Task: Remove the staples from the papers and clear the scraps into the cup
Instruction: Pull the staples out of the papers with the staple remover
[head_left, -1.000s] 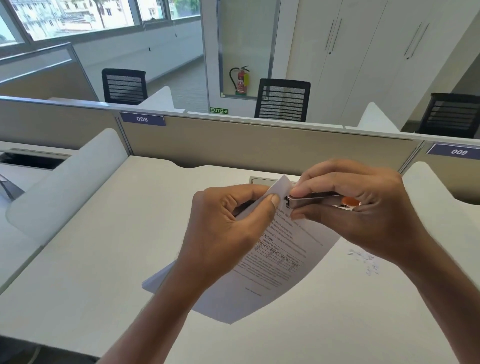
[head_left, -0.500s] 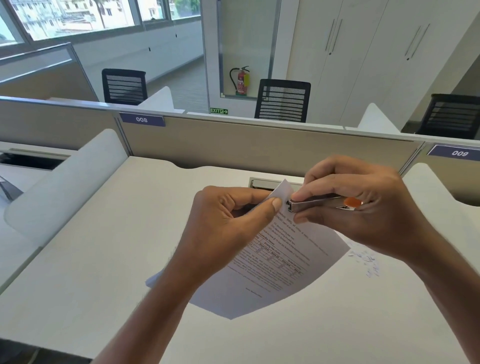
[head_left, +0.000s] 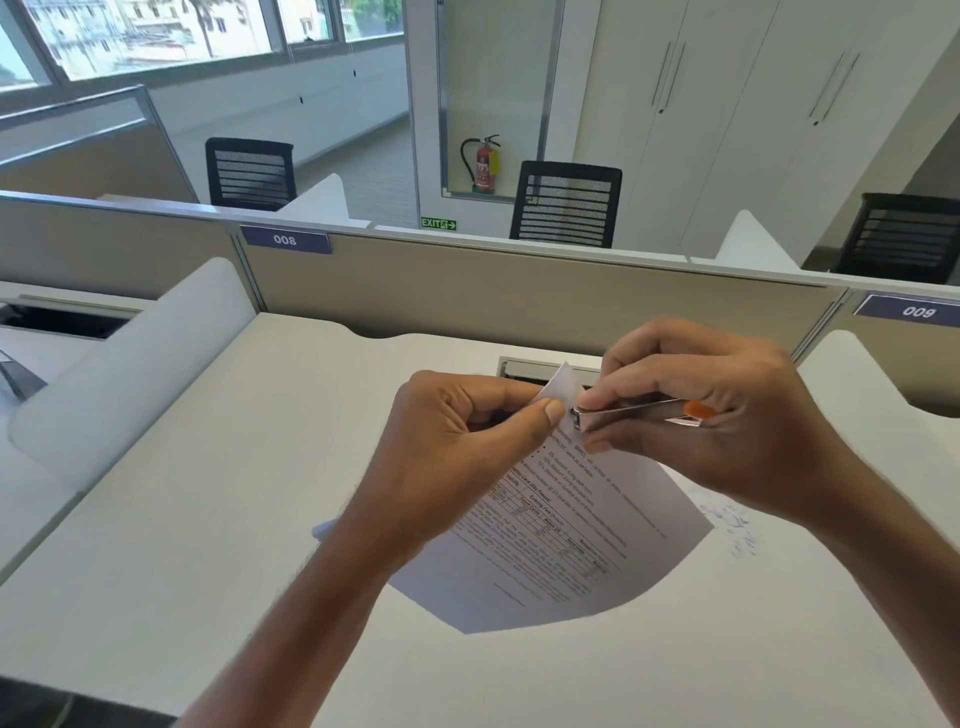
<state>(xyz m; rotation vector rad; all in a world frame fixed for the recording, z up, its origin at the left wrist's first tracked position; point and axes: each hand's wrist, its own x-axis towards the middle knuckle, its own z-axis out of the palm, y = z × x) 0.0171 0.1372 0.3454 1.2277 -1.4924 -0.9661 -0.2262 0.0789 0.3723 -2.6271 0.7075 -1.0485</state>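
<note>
Papers: a printed sheet held above the tabletop, its top corner raised between the two hands, the rest drooping toward the person.
Left hand: fingers closed on the top corner of the papers, thumb pressed on the front face just beside the tool's tip.
Right hand: fingers clamped together around a metal staple remover with an orange end, held roughly level.
Staple remover tip: touching the papers at the pinched corner, right next to the left thumb; the staple itself is too small to make out.
Scraps: small bits scattered on the tabletop under and beside the right wrist, partly hidden by it.
Behind: a cable slot in the tabletop, partly covered by the raised corner; a beige partition with number tags 008 and 009.
Further back: black chairs and a fire extinguisher.
</note>
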